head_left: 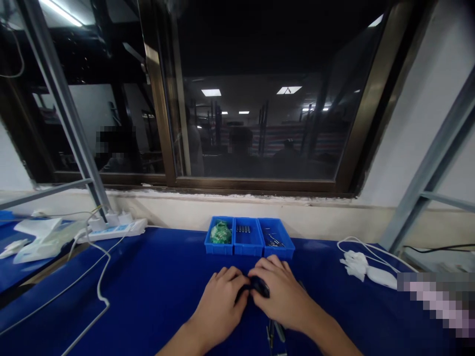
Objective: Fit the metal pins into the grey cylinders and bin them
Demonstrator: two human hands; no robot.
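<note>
Head: two hands [219, 302] [278, 289] (one dark object [261, 286])

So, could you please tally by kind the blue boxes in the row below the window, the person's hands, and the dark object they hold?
Blue boxes: 3
Hands: 2
Dark object, partly hidden: 1
Total: 6
</note>
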